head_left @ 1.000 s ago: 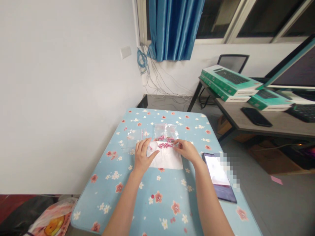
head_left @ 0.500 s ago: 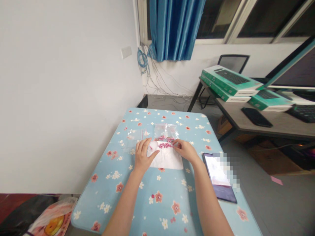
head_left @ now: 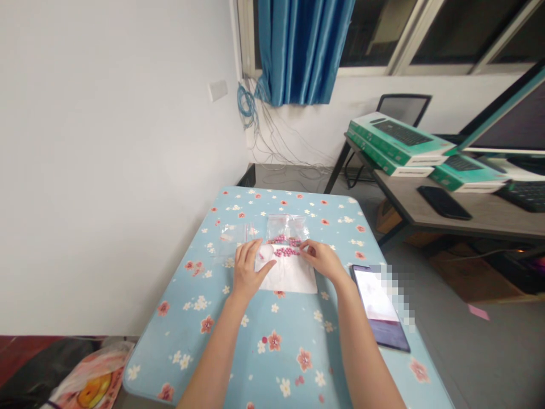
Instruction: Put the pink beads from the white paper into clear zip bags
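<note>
Pink beads (head_left: 287, 251) lie in a cluster on a white sheet (head_left: 293, 278), which rests on the table. A small whitish round item (head_left: 265, 251) with a bit of pink in it sits at the sheet's upper left. My left hand (head_left: 247, 270) is beside this item, thumb and fingers apart on either side of it; no firm grip shows. At the right end of the beads, my right hand (head_left: 321, 258) has thumb and forefinger pinched together. Whatever is between those fingertips is too small to make out. Just behind lies a clear zip bag (head_left: 287, 221) with more pink beads in it.
Another clear bag (head_left: 233, 234) lies left of the beads. A tablet (head_left: 378, 307) with a lit screen is at the right edge of the flowered table (head_left: 183, 341). Beyond stands a desk (head_left: 409, 196) with keyboard boxes (head_left: 400, 139) and a phone (head_left: 444, 203).
Both hands stay almost where they were. The right hand shows only a very slight shift, and the beads look the same.
</note>
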Tool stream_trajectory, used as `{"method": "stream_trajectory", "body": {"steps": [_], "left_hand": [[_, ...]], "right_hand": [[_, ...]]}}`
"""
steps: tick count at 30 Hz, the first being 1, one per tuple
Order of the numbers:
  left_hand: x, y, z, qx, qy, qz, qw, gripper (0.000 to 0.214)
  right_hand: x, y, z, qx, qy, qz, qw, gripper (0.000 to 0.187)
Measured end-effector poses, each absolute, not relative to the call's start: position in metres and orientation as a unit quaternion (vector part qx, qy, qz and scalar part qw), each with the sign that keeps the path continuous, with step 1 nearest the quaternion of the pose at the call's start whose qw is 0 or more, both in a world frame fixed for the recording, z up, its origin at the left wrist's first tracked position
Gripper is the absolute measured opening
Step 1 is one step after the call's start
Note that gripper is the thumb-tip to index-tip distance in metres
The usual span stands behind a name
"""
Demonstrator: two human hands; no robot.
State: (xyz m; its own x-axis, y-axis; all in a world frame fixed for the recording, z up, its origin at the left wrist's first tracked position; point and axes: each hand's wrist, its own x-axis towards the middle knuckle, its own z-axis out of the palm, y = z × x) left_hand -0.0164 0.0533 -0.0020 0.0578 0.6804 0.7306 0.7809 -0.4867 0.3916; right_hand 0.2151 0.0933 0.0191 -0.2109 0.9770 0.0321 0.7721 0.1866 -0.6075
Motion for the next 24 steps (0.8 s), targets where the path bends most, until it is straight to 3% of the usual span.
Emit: {"method": "stream_trajectory", "body": {"steps": [10,24], "left_hand": [[-0.015,0.053,-0.001,-0.723,-0.503,-0.470,0.062,0.055],[-0.016,0.054,-0.003,-0.724,-0.497,-0.474,0.062,0.052]], "right_hand": [[0.177,0.076,0.067,-0.450,-0.713,0.377,0.384,0.022],[0.145,0.073,0.053,-0.391,-0.724,0.431,0.371,0.023]]}}
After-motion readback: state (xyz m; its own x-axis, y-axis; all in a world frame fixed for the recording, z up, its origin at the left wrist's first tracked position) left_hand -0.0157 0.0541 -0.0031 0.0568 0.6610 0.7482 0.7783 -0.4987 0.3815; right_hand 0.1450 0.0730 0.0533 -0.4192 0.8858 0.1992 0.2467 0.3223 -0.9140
